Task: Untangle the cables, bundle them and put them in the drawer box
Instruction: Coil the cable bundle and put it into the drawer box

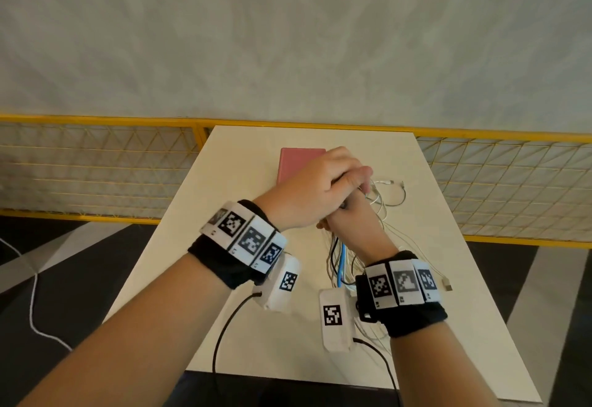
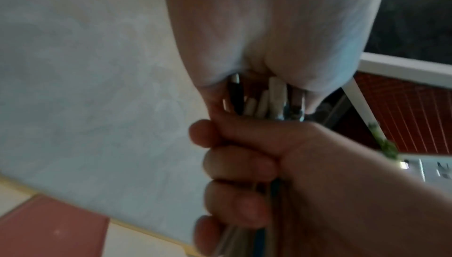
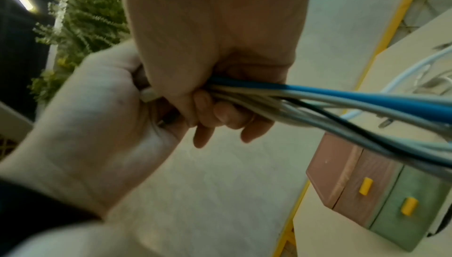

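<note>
**Both hands clenched on one cable bunch above the tabletop**

Left hand (image 1: 315, 187) is reaching in from the left, knuckles up, sitting over and partly covering the right hand (image 1: 354, 221). Both wrists are wearing black bands with square printed markers. Right forearm is coming up from the near edge, hand raised above the tabletop (image 1: 243, 278).

Right wrist view: right hand's grip is wrapping round the cables (image 3: 342, 104), fingers (image 3: 227, 115) curled under, the bunch running out to the right. One blue strand, one black, the rest pale grey or white. Left hand (image 3: 97, 110) is sitting just beside it, also clenching; a white plug end is showing between the two fists.

Left wrist view, blurred: right hand (image 2: 257, 164) is making a fist lower in the frame, left hand (image 2: 269, 29) above it, with several plug ends, white and one black, poking out between the two grips.

Around them: the drawer box (image 1: 296, 163) is standing at the far side of the tabletop, pink top, partly hidden behind the left hand. In the right wrist view its front (image 3: 381, 193) is showing a pink drawer and a green drawer, each with a yellow knob, both closed.

Loose lengths of white cable are lying on the tabletop to the right of the hands and trailing back under the right wrist. A yellow mesh railing (image 1: 512, 182) is running behind the tabletop. Greenery (image 3: 80, 19) is showing in the background.
</note>
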A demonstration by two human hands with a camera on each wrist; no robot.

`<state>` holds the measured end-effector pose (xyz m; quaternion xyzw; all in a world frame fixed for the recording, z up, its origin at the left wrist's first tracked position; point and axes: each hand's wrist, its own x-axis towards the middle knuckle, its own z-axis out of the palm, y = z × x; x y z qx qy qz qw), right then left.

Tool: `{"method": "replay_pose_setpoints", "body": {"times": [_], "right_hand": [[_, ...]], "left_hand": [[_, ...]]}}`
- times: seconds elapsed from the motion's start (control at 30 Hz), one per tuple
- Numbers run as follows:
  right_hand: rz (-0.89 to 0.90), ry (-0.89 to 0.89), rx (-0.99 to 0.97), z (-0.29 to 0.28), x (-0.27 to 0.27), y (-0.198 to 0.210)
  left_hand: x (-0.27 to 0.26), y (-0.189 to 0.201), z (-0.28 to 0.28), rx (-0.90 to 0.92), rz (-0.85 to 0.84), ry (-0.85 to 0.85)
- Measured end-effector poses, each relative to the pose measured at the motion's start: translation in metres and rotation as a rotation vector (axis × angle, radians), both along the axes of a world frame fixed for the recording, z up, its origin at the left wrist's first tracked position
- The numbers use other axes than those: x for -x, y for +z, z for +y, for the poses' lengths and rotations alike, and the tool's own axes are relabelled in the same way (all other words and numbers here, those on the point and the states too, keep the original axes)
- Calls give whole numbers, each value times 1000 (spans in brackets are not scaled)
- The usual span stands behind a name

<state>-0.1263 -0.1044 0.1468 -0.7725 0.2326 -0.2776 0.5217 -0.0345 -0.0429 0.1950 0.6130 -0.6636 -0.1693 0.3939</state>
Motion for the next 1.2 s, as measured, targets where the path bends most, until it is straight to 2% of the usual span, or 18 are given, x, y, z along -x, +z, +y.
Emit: {"method": "replay_pose_setpoints", "body": {"times": [0.1,0.2,0.3,0.37,0.43,0.57,0.63,0.67,0.73,0.77,0.8,0.83,0.9,0.97,1.07,1.2], "right_hand": [[-13,32,23,0,1,2],[-81,-14,31,-2,-2,4],[-62,-32,83,0,-5,5],[-64,28,-42,3,-3,7],[-42,107,-67,4,3,9],[0,310,-79,0,9,0],[57,279,-88,-5,6,-5],[111,231,-33,-7,5,-7],[209,160,124,-15,1,-6],[243,157,192,-18,1,-5],[271,177,248,-19,0,-2],[298,219,295,-20,0,1],[340,313,343,-18,-3,9],[398,356,374,-16,-6,16],[428,374,447,-20,-6,21],[305,320,187,-38,8,17]], "left_hand": [[-2,-7,-6,80,-151,67],[-1,-12,-6,199,-341,240],[2,-12,-6,255,-422,295],[-3,-9,-8,281,-371,270],[-14,-6,-8,302,-259,280],[-44,-1,-5,263,-20,463],[-55,-2,-3,97,49,515],[-59,-3,-2,25,60,545],[-66,-2,4,64,-41,606],[-66,0,8,153,-135,572],[-63,4,12,211,-224,449],[-58,5,14,189,-302,276],[-41,1,15,-42,-508,54],[-29,-13,12,-259,-644,63],[-33,-28,8,-372,-493,192],[-52,-27,15,-397,-314,221]]}}
